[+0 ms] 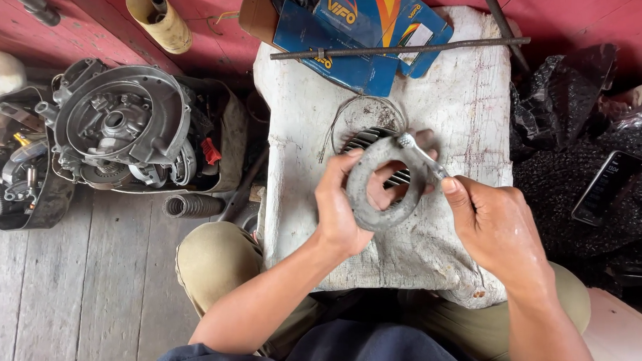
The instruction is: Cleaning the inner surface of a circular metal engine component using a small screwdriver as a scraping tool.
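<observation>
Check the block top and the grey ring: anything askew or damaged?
The white block is stained and ragged at its near edge. A loose wire loop straggles beside the finned part. The grey ring looks whole.

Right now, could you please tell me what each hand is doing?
Left hand: closed on the grey ring-shaped part.
Right hand: closed on the toothbrush, its bristles at the ring's top.

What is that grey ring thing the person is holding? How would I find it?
Start at the dirty white cloth-covered block in the middle. Just above its centre, the left hand grips a thick, dull grey, flat ring, while the right hand touches a small toothbrush to its top edge. It is the only ring lifted in hand; the thin wire loop lies flat behind it.
</observation>
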